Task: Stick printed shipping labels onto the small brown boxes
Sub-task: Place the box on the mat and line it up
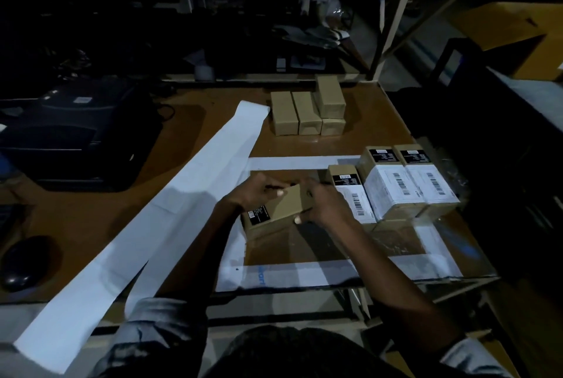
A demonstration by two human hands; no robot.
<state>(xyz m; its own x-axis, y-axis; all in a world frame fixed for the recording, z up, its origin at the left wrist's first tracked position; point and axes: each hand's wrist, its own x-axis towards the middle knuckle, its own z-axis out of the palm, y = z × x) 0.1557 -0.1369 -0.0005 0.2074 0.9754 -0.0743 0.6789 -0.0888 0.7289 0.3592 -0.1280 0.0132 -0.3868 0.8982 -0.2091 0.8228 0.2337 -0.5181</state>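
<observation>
Both hands on it: your left hand [254,194] and right hand [327,208] grip one box [285,205] by its ends near the table's [195,139] front edge, plain face up, likely for a label. Three labelled boxes [396,185] crowd your right; bare ones [307,110] wait at the back. The strip [170,210] sits left.

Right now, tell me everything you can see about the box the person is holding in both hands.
The box is small, oblong and plain brown, cardboard by the look of it, closed. A black sticker with small white print sits on its near-left end. No white shipping label shows on its upper face. It is tilted, held over the table beside the labelled boxes. The left hand grips its far-left side, thumb on top; the right hand grips its right end.
</observation>
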